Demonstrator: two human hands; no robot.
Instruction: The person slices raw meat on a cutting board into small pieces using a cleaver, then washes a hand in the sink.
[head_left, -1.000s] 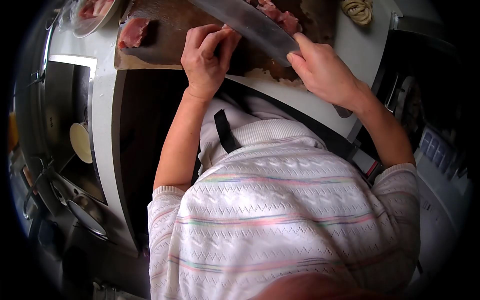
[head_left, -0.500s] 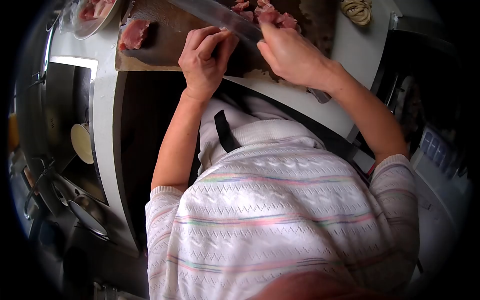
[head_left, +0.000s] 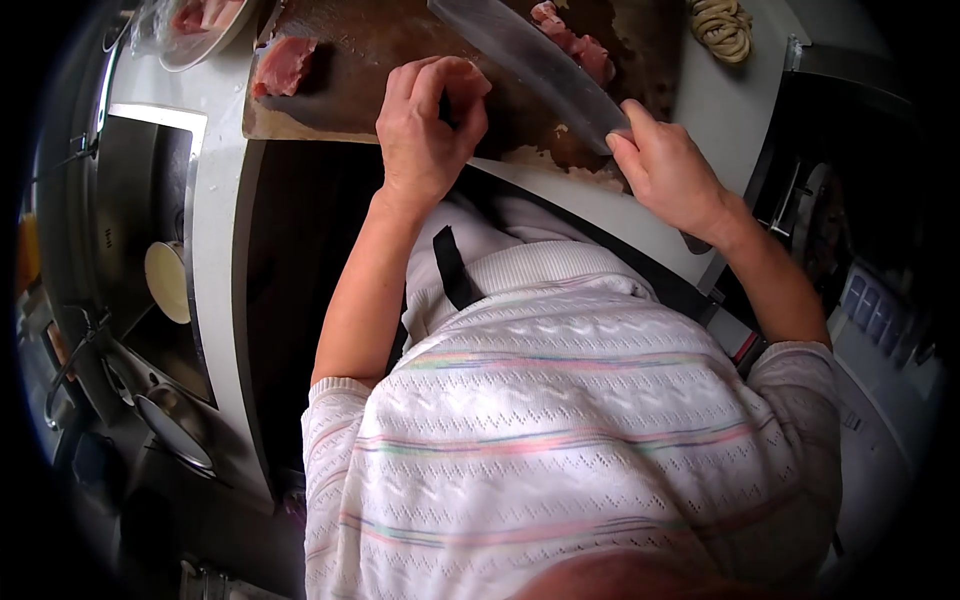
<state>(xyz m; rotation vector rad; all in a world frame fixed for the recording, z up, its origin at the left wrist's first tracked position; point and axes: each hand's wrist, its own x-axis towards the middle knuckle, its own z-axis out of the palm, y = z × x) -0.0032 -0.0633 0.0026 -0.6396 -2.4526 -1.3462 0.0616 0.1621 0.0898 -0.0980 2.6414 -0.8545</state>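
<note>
My right hand [head_left: 675, 175] grips a large kitchen knife [head_left: 545, 65] by its handle. The wide blade slants up and left above the cutting board [head_left: 365, 60], clear of my left hand. My left hand [head_left: 432, 125] is closed over the board's near edge, fingers curled. A small pink piece of meat [head_left: 474, 80] seems pinched at its fingertips, mostly hidden by them. Cut pieces of raw meat [head_left: 585, 50] lie beyond the blade, partly covered by it. One bigger chunk of raw meat [head_left: 284, 66] rests on the board's left side.
At the upper left stands a white bowl [head_left: 205, 50] with meat and plastic wrap. A coiled beige bundle [head_left: 721, 28] lies on the white counter [head_left: 740, 110] to the right. A sink [head_left: 150, 190] is set into the left counter, with a pale round vessel [head_left: 166, 283] in it.
My right hand has drawn the knife right and toward me, away from my left hand. My left hand stays closed at nearly the same place on the board. The view has shifted slightly.
</note>
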